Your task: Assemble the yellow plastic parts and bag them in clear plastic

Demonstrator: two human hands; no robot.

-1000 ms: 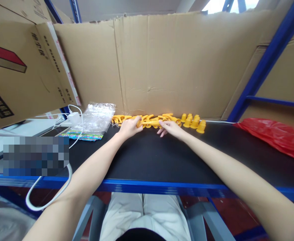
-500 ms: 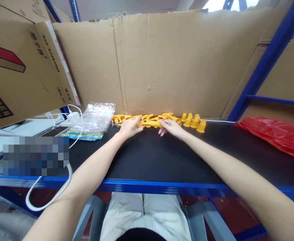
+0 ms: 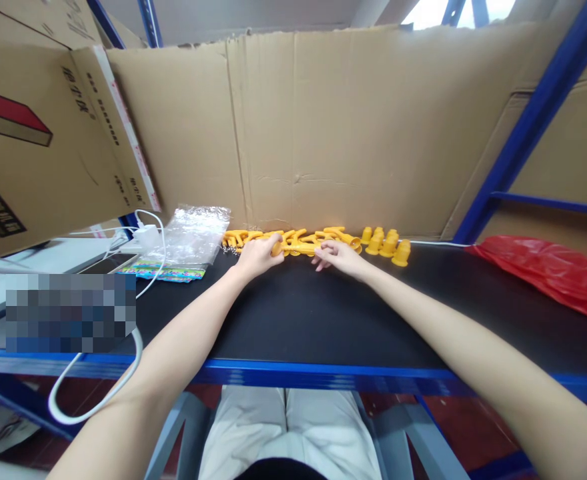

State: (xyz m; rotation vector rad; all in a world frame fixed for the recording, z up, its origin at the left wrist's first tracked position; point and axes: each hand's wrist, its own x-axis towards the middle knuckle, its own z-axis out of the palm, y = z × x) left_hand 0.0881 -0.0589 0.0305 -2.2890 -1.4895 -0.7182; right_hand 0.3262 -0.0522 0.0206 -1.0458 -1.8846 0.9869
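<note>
We had our left hand (image 3: 261, 256) closed round a yellow piece (image 3: 301, 249) | right hand (image 3: 341, 259) half-curled at its other end — hold unclear | piece between our hands, before the yellow pile (image 3: 338, 233) — a loose left grip could have dropped it

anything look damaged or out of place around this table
Two things: the cardboard panel behind the table has a ragged top edge and creases, and a white cable loops down over the table's front edge by the left forearm, where it might snag.
</note>
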